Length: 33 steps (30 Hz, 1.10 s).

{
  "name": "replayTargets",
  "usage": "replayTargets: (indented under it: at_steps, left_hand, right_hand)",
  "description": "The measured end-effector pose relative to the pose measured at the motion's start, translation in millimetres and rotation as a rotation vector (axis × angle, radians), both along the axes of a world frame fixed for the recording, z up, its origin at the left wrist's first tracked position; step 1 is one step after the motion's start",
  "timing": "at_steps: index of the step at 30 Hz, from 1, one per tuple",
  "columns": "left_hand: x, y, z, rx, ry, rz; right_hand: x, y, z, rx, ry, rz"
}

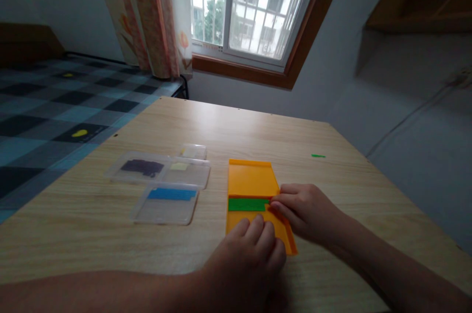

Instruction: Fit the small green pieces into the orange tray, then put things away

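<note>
An orange plastic case (250, 175) lies unfolded on the table, with a row of flat green strips (246, 205) across its middle. At the right end of that row, my right hand (304, 210) is closed in a pinch, and a bit of green reaches its fingertips. My left hand (249, 256) is curled over the near half of the case, its fingers bent and touching the case. Its thumb and palm are hidden, so anything under them cannot be made out.
Left of the case lie clear plastic boxes, one with dark purple pieces (143, 168), one with blue strips (171, 194), and a small clear box (193, 151) behind. A single green strip (318, 156) lies at the right of the wooden table (280, 136). A checked bed (92, 101) adjoins on the left.
</note>
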<state>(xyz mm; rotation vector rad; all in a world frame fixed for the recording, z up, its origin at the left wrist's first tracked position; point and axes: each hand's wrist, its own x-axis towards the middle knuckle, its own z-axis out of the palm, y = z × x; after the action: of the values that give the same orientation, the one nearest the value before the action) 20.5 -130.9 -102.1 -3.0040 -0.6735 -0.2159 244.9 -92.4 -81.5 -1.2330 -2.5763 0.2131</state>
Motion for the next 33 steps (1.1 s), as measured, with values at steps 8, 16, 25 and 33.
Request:
replayTargets:
  at_steps: [8, 16, 25, 33]
  left_hand:
    - [0, 3, 1.3, -0.058, 0.036, -0.010]
    - [-3, 10, -15.9, -0.056, 0.044, -0.030]
    - [-6, 13, -38.7, -0.011, 0.000, -0.010]
    - [-7, 15, -44.4, 0.012, 0.007, -0.011]
  right_hand:
    - [12, 6, 7.4, 0.183, 0.141, 0.030]
    - [101, 68, -1.5, 0.654, 0.457, -0.551]
    - [132, 107, -51.6, 0.533, 0.357, -0.832]
    - [131, 108, -57.2, 0.394, 0.191, -0.969]
